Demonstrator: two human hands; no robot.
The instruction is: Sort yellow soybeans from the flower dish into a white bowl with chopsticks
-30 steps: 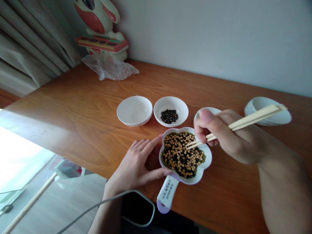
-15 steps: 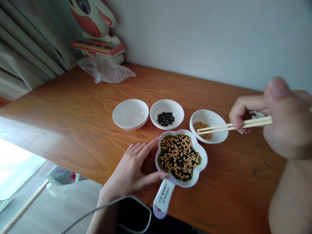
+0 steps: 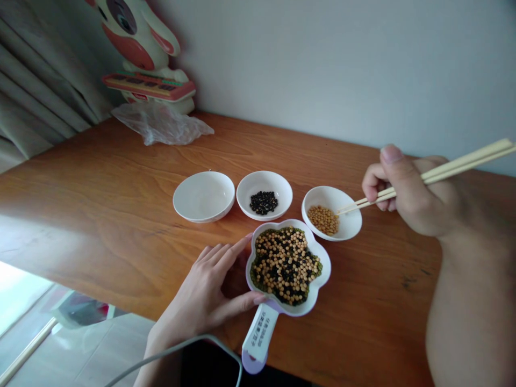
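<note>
My left hand (image 3: pixel 207 290) rests flat on the wooden table (image 3: pixel 100 177), thumb and forefinger touching the left rim of a flower-shaped white dish (image 3: pixel 318 285) heaped with mixed yellow, black and green beans. My right hand (image 3: pixel 407 188) grips a pair of wooden chopsticks (image 3: pixel 427 174). Their tips hover over the right rim of a small white bowl (image 3: pixel 346 226) that holds yellow beans. I see nothing between the tips. A middle bowl (image 3: pixel 264 185) holds black beans. The left bowl (image 3: pixel 203 196) looks empty.
A rabbit-shaped toy (image 3: pixel 139 59) and a crumpled clear plastic bag (image 3: pixel 161 123) sit at the table's far left by the wall. Grey curtains (image 3: pixel 36 91) hang on the left. The flower dish's handle (image 3: pixel 258 336) juts over the near edge, beside a grey cable (image 3: pixel 181 346).
My right hand lifted the chopsticks from the flower dish to the yellow-bean bowl on the right, then drew back slightly. The view shifted, and the left hand stayed on the dish.
</note>
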